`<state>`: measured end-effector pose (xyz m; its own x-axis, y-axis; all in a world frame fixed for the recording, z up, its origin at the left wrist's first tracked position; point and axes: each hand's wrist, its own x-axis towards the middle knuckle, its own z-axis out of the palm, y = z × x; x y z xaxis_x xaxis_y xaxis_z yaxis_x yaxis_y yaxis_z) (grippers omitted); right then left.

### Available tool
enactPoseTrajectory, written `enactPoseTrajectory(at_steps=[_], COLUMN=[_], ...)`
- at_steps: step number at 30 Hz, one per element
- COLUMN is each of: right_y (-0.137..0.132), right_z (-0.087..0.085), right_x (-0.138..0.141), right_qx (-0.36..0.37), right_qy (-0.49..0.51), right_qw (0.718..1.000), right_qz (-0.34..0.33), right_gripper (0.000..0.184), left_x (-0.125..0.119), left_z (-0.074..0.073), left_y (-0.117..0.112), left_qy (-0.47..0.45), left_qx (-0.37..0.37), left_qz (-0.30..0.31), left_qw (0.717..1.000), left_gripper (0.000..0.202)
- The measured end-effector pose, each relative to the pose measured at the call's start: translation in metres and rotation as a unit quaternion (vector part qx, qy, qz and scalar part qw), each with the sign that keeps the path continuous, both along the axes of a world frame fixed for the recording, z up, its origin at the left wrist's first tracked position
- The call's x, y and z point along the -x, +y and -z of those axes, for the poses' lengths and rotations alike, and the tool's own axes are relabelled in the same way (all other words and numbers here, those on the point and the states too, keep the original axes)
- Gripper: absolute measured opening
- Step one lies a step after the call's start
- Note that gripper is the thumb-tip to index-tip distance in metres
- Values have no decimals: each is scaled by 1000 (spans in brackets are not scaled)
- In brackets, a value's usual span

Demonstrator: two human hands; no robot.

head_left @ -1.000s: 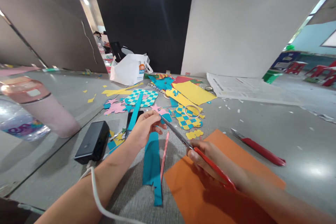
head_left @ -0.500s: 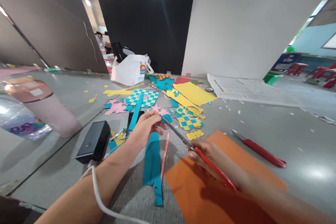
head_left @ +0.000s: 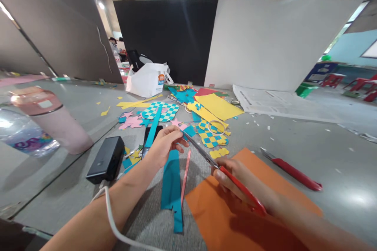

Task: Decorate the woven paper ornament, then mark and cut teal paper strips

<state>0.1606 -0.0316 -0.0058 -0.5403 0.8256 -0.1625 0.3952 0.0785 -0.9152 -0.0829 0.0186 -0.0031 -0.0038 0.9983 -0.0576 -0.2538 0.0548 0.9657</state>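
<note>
The small teal paper piece is pinched in the person's left hand, lifted off the grey floor right where the tips of the scissors reach it. The left fingers are closed on it, with a pink scrap just beside them; held up like that, the paper seems to give the blades room. The right hand comes in from the other side, its fingers curled shut around the red handles. Whether the blades are biting into the paper, I can't tell from here.

Below the hands, a long teal strip with a ragged end lies just beside a thin pink strip. The right hand is over an orange sheet, perhaps kept flat and handy as stock. A red-handled craft knife rests to its right, within easy reach.

Left of the work sit a black power bank and a white cable that crosses the left forearm. Farther off, woven checkered paper, yellow sheets and a white plastic bag lie heaped together.
</note>
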Motion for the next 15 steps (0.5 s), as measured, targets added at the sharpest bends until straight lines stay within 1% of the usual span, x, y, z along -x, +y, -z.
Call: enactPoseTrajectory(at_steps=[4,7,11,15], right_y=[0,-1,-2,-3], right_z=[0,-1,-2,-2], right_x=[0,1,1,1], right_qx=[13,25,57,67], right_qy=[24,38,53,64], right_qw=[1000,999,997,995], right_qz=[-14,-17,-21,-33], right_gripper=[59,64,61,60], left_x=[-2,-2,-1,-2], left_z=[-2,-1,2,4], left_y=[-1,-1,-1,-1], left_qy=[2,5,4,8], left_qx=[5,7,-1,-8], left_qz=[-1,2,7,13], left_qw=[1000,1000,1000,1000], left_gripper=[29,28,27,24])
